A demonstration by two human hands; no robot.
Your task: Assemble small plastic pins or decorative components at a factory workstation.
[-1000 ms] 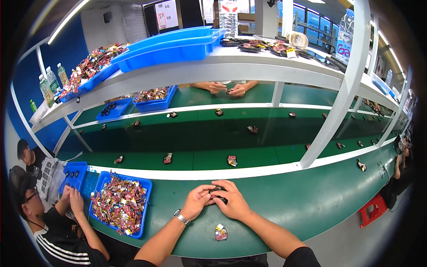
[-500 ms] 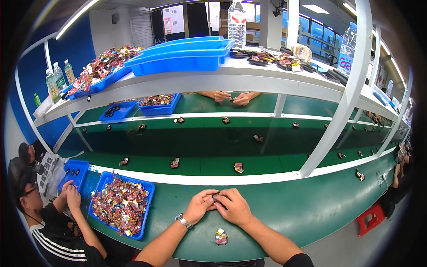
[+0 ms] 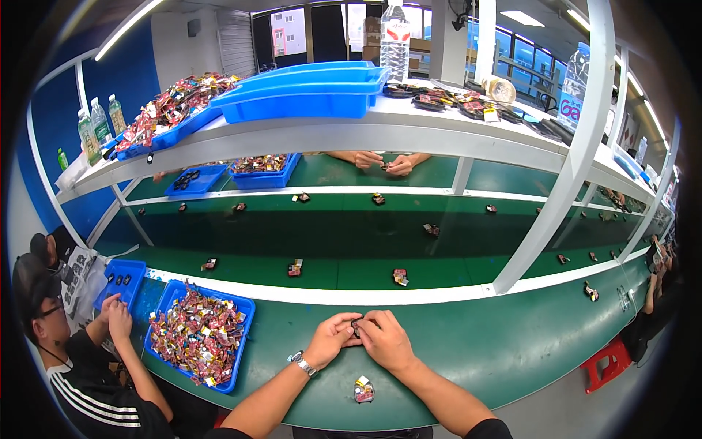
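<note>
My left hand (image 3: 330, 341), with a metal watch on its wrist, pinches a small black part (image 3: 357, 326) above the green workbench (image 3: 468, 336). My right hand (image 3: 385, 342) closes on the same part from the other side, fingertips against it. The fingers cover most of the part, so its exact kind is hidden. Nearer to me, between my forearms, a small assembly (image 3: 363, 390) with a dark edge and red, white and yellow bits lies on the bench.
Left of my hands stands a blue tray (image 3: 247, 338) heaped with red-and-yellow pieces; a co-worker (image 3: 88, 366) sits beyond. Past a white rail (image 3: 351, 295), a green belt (image 3: 351, 252) carries spaced assemblies. Overhead, a white shelf (image 3: 292, 139) bears blue trays and bottles.
My right hand's fingers have shifted slightly on the black part, while both hands stay in nearly the same place. The assemblies on the belt have moved a little to the right.
</note>
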